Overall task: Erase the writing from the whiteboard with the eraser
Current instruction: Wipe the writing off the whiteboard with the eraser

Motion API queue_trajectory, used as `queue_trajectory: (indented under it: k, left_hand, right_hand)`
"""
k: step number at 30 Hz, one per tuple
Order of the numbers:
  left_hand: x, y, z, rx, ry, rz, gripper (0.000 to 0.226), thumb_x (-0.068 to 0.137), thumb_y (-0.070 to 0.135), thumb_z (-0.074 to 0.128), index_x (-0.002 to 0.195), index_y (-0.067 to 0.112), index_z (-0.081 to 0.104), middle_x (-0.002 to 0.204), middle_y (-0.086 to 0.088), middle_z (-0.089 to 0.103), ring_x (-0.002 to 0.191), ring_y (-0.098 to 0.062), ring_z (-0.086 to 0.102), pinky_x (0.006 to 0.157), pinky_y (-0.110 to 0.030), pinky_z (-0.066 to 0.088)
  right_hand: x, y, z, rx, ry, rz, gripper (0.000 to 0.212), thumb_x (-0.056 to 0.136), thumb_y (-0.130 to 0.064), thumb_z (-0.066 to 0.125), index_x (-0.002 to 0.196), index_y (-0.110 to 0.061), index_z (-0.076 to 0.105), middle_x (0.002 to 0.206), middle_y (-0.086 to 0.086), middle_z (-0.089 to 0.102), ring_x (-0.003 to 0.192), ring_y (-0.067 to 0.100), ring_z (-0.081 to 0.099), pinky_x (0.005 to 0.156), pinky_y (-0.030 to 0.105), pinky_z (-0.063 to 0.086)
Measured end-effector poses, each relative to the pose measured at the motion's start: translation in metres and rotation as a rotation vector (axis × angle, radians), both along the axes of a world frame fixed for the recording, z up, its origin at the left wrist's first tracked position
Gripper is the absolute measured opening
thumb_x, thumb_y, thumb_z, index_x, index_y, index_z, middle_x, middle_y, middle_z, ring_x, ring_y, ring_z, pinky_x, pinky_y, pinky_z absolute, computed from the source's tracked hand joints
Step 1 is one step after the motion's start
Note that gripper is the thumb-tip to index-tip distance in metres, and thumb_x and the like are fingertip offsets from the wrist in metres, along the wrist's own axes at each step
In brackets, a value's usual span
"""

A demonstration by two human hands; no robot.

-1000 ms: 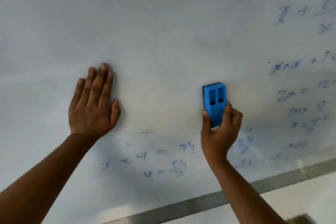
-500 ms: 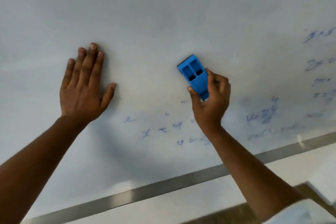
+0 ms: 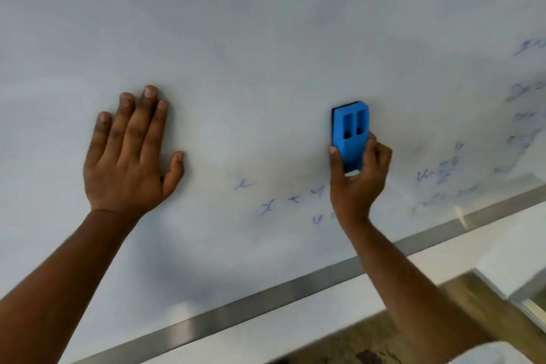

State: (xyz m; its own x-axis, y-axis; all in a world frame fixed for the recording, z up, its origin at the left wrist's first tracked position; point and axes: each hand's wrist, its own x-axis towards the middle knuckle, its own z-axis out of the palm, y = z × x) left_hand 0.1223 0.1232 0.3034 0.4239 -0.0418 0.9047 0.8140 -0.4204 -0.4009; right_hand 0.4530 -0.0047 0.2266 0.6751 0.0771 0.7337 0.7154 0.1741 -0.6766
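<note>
A white whiteboard (image 3: 266, 23) fills most of the view. My right hand (image 3: 357, 183) grips the lower end of a blue eraser (image 3: 350, 130), which stands upright and is pressed against the board. Blue writing (image 3: 292, 199) lies just left of and below that hand, partly hidden by it. More faint blue writing (image 3: 443, 170) runs along the right side up to the edge. My left hand (image 3: 127, 156) rests flat on the board, fingers spread, well to the left of the eraser.
The board's grey metal bottom frame (image 3: 266, 292) runs diagonally across the lower part. Below it is a white wall strip (image 3: 443, 257) and a brown wooden surface (image 3: 384, 340) at the lower right.
The eraser has turned from tilted left back to upright. The view has shifted, so the writing on the right sits nearer the edge. My left hand stays flat on the board.
</note>
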Motion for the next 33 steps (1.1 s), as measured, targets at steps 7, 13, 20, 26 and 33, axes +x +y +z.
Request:
queue_trajectory:
  k: [7, 13, 20, 26, 33]
  left_hand:
    - [0.000, 0.001, 0.000, 0.001, 0.019, -0.025, 0.076, 0.107, 0.043, 0.052, 0.170, 0.007, 0.029, 0.181, -0.006, 0.017, 0.168, -0.023, 0.015, 0.137, -0.041, 0.013]
    - [0.001, 0.001, -0.001, 0.006, 0.012, -0.050, 0.076, 0.107, 0.042, 0.053, 0.171, 0.008, 0.029, 0.178, -0.007, 0.023, 0.168, -0.022, 0.016, 0.136, -0.041, 0.016]
    - [-0.004, 0.000, 0.001, 0.009, -0.001, -0.088, 0.073, 0.106, 0.040, 0.057, 0.169, 0.009, 0.034, 0.174, -0.009, 0.034, 0.166, -0.023, 0.024, 0.136, -0.041, 0.019]
    - [-0.001, 0.003, 0.000, 0.022, -0.018, -0.078, 0.075, 0.106, 0.041, 0.055, 0.170, 0.009, 0.032, 0.177, -0.007, 0.028, 0.167, -0.022, 0.020, 0.136, -0.040, 0.017]
    - [-0.002, 0.000, 0.000, 0.005, -0.018, -0.089, 0.075, 0.106, 0.040, 0.057, 0.170, 0.010, 0.032, 0.176, -0.006, 0.029, 0.167, -0.022, 0.020, 0.136, -0.041, 0.019]
  right_hand:
    - [-0.074, -0.022, -0.092, -0.330, -0.208, 0.239, 0.060, 0.086, -0.031, 0.083, 0.136, -0.007, 0.060, 0.122, 0.010, 0.060, 0.113, 0.023, 0.062, 0.086, 0.037, 0.061]
    - [-0.098, 0.013, -0.020, -0.057, -0.013, 0.116, 0.060, 0.092, -0.045, 0.076, 0.139, -0.014, 0.055, 0.120, -0.001, 0.053, 0.113, 0.014, 0.058, 0.084, 0.022, 0.057]
    - [-0.136, 0.004, -0.089, -0.331, -0.717, 0.190, 0.065, 0.086, -0.020, 0.079, 0.145, -0.024, 0.054, 0.122, 0.000, 0.064, 0.107, 0.022, 0.061, 0.085, 0.036, 0.058]
    - [-0.065, 0.000, -0.034, -0.162, -0.178, 0.086, 0.061, 0.090, -0.038, 0.079, 0.141, -0.014, 0.056, 0.121, 0.003, 0.057, 0.112, 0.020, 0.060, 0.083, 0.034, 0.059]
    - [-0.129, 0.013, -0.088, -0.320, -0.808, 0.189, 0.063, 0.089, -0.013, 0.075, 0.146, -0.027, 0.052, 0.129, -0.004, 0.061, 0.112, 0.022, 0.061, 0.108, 0.031, 0.047]
